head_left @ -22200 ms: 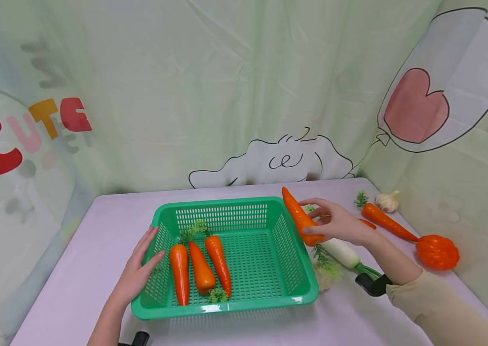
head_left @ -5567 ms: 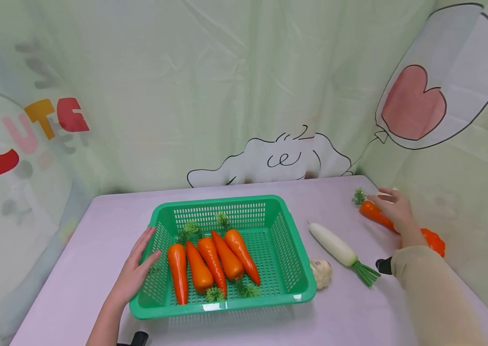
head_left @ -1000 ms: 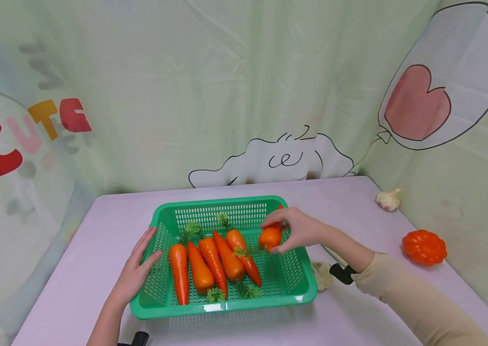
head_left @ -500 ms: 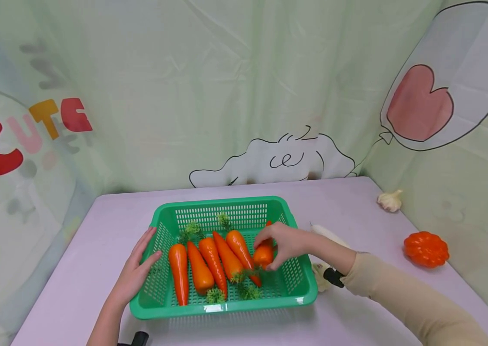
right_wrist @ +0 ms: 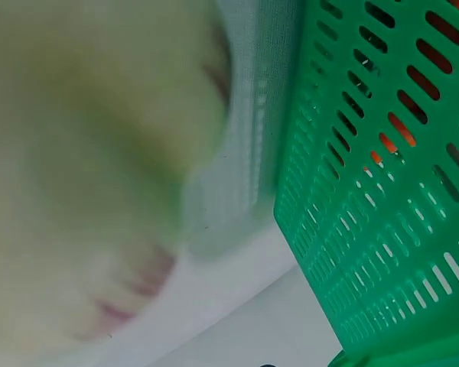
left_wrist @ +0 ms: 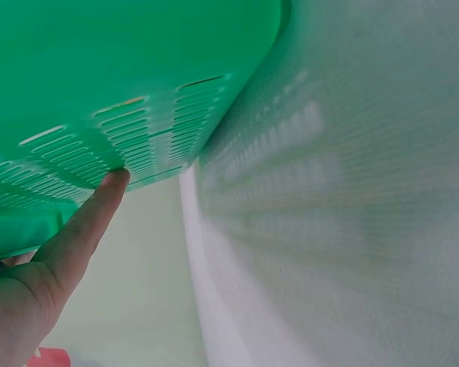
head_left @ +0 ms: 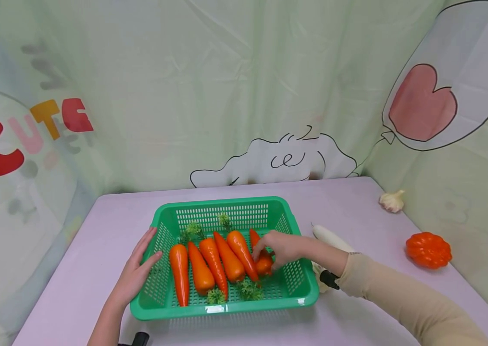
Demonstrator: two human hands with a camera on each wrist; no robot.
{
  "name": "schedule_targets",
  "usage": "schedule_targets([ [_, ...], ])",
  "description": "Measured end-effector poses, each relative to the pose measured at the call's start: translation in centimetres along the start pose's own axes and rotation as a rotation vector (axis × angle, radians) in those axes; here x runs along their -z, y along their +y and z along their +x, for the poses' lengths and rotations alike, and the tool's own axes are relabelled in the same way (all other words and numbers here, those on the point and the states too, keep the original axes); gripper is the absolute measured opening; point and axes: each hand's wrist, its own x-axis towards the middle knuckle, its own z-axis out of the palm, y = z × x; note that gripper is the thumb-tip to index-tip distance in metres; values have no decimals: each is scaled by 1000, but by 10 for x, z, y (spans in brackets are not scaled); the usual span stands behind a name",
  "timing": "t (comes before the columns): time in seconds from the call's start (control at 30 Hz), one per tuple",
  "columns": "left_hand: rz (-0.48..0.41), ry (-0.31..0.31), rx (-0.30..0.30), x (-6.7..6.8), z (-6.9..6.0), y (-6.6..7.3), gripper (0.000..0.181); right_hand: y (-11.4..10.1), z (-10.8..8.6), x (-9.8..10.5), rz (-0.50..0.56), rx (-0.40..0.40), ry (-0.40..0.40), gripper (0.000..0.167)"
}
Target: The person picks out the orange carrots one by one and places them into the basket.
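In the head view, a green perforated basket [head_left: 222,310] holds several orange carrots [head_left: 180,274] with leafy green tops, lying side by side. My right hand [head_left: 281,246] reaches in over the right side and grips the rightmost carrot [head_left: 264,265] between thumb and fingers, low in the basket. That carrot is partly covered by the fingers. At the basket's left side rests my left hand [head_left: 136,269], its fingers extended along the rim. A straight digit of the left hand [left_wrist: 69,256] touches the slotted outer wall in the left wrist view.
A white radish [head_left: 331,237] lies right of the basket, partly behind the right forearm. Close against the basket's right side is a pale bulb [head_left: 322,281], blurred and large in the right wrist view. Garlic [head_left: 392,201] and an orange pumpkin [head_left: 429,250] lie near the table's right edge.
Several carrots have joined the first ones in the basket. The last has left its spot beside the garlic; over the last second my right hand has lowered it beside the others. My left hand stays put.
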Motion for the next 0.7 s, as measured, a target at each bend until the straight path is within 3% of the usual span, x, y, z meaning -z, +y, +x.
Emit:
schedule_targets([
  [0.2, 1, 0, -3, 0, 0, 1, 57, -1, -1, -1, 27, -55, -7, 29],
  [0.43, -1, -6, -3, 1, 0, 1, 57, 0, -5, 0, 79, -44, 55, 33],
  [0.7, -1, -18, -27, 1, 0, 0, 57, -5, -18, 6, 221, -53, 127, 35],
])
